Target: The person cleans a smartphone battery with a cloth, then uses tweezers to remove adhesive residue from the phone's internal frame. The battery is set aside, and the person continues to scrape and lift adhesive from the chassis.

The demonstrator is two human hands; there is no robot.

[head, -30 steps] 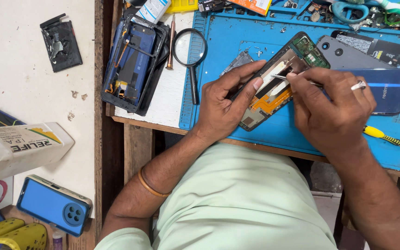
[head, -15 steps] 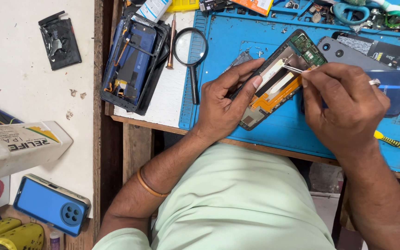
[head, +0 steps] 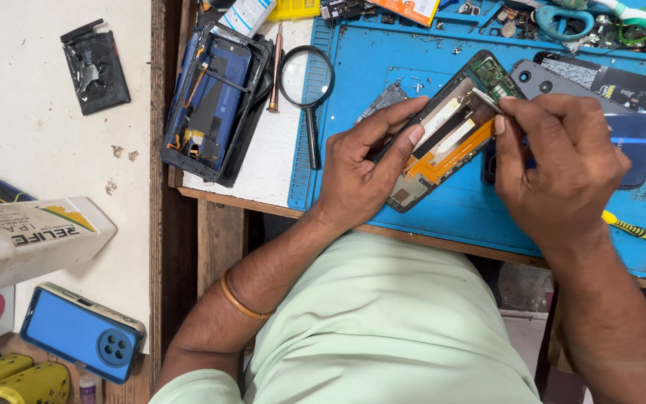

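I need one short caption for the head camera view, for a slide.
Left hand steadies an opened phone on a blue mat while right hand probes it.

A pale green short-sleeved shirt (head: 383,322) is worn, its sleeve ending above the elbow. A thin orange-gold bangle (head: 242,299) is seen around the left forearm, well back from the left hand (head: 364,168). The right hand (head: 562,168) and forearm are left bare.

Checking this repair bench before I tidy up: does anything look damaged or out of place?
Yes. A crumpled black battery pouch lies alone on the white surface at far left, its skin wrinkled and dented. A stripped blue phone frame sits askew, overhanging the bench edge. The opened phone in the left hand and right hand is simply under repair.
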